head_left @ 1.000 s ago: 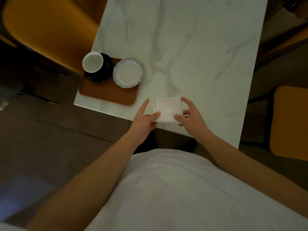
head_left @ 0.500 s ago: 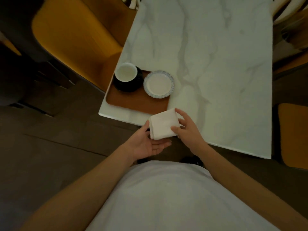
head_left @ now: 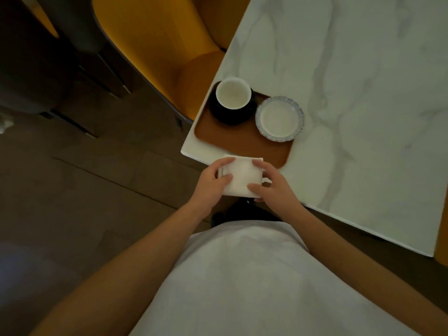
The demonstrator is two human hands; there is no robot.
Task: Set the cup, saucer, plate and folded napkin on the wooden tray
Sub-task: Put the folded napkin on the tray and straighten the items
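A white folded napkin [head_left: 241, 177] is held between both hands at the near corner of the table, just in front of the wooden tray [head_left: 242, 141]. My left hand [head_left: 212, 183] grips its left side and my right hand [head_left: 271, 185] grips its right side. On the tray's far left stands a white cup [head_left: 233, 93] on a black saucer [head_left: 230, 116]. A small white plate with a blue patterned rim [head_left: 279, 119] sits on the tray's far right.
The white marble table [head_left: 363, 105] stretches away to the right. A yellow chair [head_left: 157, 44] stands close to the table's left edge, beside the tray. Dark floor lies on the left. Another yellow seat edge [head_left: 442, 243] shows at the right.
The napkin has left the table's near edge and travelled left toward the tray, both hands still on it. The view has swung so the table sits farther right.
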